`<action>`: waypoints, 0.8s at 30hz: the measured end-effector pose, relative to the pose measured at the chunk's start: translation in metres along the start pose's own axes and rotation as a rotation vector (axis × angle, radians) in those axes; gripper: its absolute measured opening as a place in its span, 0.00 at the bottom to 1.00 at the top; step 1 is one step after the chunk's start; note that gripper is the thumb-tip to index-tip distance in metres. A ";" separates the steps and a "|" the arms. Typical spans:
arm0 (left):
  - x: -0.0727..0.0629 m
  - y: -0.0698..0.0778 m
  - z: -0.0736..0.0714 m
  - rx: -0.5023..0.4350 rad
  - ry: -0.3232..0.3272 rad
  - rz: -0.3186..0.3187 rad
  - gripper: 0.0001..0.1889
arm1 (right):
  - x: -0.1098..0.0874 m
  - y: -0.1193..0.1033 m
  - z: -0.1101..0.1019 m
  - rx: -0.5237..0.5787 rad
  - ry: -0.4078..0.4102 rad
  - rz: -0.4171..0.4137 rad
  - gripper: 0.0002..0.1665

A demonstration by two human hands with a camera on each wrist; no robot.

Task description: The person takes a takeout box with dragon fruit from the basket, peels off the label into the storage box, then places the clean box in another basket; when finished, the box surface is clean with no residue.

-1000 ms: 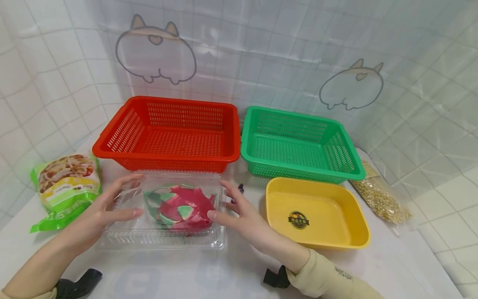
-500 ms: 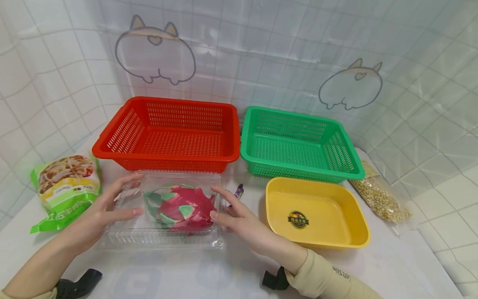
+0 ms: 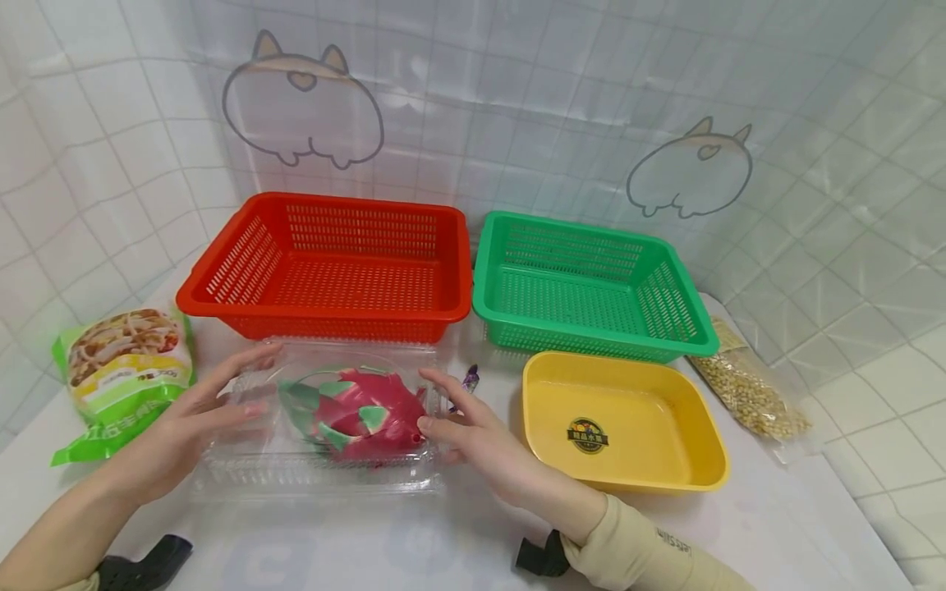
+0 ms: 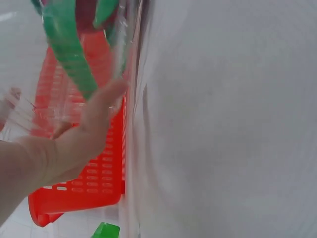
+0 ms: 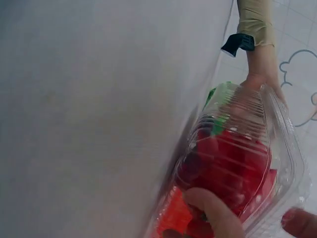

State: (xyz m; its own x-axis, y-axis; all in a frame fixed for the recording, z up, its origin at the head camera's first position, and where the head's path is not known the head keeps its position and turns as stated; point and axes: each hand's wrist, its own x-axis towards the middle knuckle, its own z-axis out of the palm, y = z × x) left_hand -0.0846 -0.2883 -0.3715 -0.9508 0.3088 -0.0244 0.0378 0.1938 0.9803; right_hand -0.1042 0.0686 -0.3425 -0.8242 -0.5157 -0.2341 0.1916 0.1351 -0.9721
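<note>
A clear plastic clamshell box [image 3: 318,472] lies on the table between both hands, with a red and green dragon fruit [image 3: 377,410] inside. At its left side, the left hand [image 3: 177,435] spreads its thumb and fingers over the lid's left part; blur hides whether the thumb touches. On the right, the right hand [image 3: 491,439] touches the box's right edge, its index finger near the back and its thumb on the front part. In the right wrist view, the thumb [image 5: 213,208] lies against the box's side. A small purple-wrapped item [image 3: 470,378] lies just beyond the right fingers.
Behind the box stands a red basket [image 3: 325,312], with a green basket [image 3: 591,332] beside it. A yellow tray [image 3: 621,410] is right of the right hand. At far left lies a green food bag [image 3: 126,377]; at far right, a clear bag of pale grains [image 3: 754,394].
The right index finger has shifted left onto the box's edge, showing more of the purple item. The left hand has moved slightly left, its thumb a little higher. The box stays nearly in place.
</note>
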 end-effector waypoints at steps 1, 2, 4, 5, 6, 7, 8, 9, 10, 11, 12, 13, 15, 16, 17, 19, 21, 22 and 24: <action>0.000 0.001 -0.001 -0.011 -0.016 0.013 0.35 | -0.001 -0.001 -0.001 -0.001 0.010 -0.001 0.35; 0.000 0.002 -0.001 -0.029 -0.032 0.025 0.34 | -0.001 -0.003 -0.002 -0.004 0.022 -0.003 0.34; 0.000 0.005 -0.001 -0.060 -0.065 0.058 0.34 | -0.003 -0.006 -0.004 -0.007 0.041 -0.007 0.34; 0.000 0.007 0.000 -0.083 -0.086 0.083 0.34 | -0.004 -0.008 -0.006 -0.010 0.044 -0.012 0.34; 0.000 0.008 0.000 -0.113 -0.111 0.111 0.35 | -0.005 -0.010 -0.008 -0.018 0.049 -0.013 0.33; 0.000 0.010 0.001 -0.143 -0.133 0.130 0.35 | -0.006 -0.013 -0.009 -0.031 0.054 -0.012 0.33; 0.000 0.010 0.001 -0.170 -0.156 0.151 0.35 | -0.008 -0.015 -0.011 -0.041 0.055 -0.013 0.33; 0.000 0.010 0.000 -0.200 -0.186 0.180 0.36 | -0.009 -0.017 -0.013 -0.051 0.057 -0.013 0.32; 0.000 0.009 0.000 -0.232 -0.221 0.210 0.36 | -0.011 -0.019 -0.014 -0.060 0.058 -0.016 0.32; 0.000 0.008 -0.001 -0.264 -0.253 0.238 0.37 | -0.013 -0.021 -0.015 -0.067 0.060 -0.017 0.32; 0.001 0.007 -0.002 -0.283 -0.278 0.259 0.37 | -0.014 -0.023 -0.016 -0.066 0.065 -0.015 0.32; 0.001 0.006 -0.003 -0.298 -0.297 0.279 0.38 | -0.015 -0.025 -0.018 -0.058 0.065 -0.019 0.32; 0.001 0.006 -0.002 -0.307 -0.319 0.325 0.38 | -0.018 -0.028 -0.020 -0.041 0.064 -0.030 0.32; 0.001 0.007 -0.001 -0.300 -0.316 0.341 0.38 | -0.019 -0.029 -0.022 -0.030 0.062 -0.033 0.33; 0.001 0.010 0.000 -0.286 -0.303 0.349 0.38 | -0.020 -0.031 -0.024 -0.022 0.059 -0.038 0.33; 0.001 0.017 0.005 -0.251 -0.268 0.364 0.37 | -0.025 -0.035 -0.029 -0.018 0.065 -0.032 0.33; 0.002 0.026 0.012 -0.220 -0.224 0.369 0.37 | -0.032 -0.040 -0.035 -0.038 0.080 -0.026 0.32; 0.002 0.031 0.016 -0.205 -0.197 0.361 0.36 | -0.035 -0.043 -0.038 -0.054 0.090 -0.023 0.31; 0.003 0.041 0.024 -0.171 -0.142 0.330 0.35 | -0.041 -0.048 -0.045 -0.078 0.115 -0.015 0.29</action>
State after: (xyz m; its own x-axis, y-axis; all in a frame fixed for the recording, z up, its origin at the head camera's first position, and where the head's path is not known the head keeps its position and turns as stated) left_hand -0.0785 -0.2566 -0.3359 -0.8438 0.4564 0.2822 0.2708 -0.0918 0.9583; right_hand -0.1037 0.1212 -0.2852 -0.8831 -0.4184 -0.2124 0.1405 0.1961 -0.9705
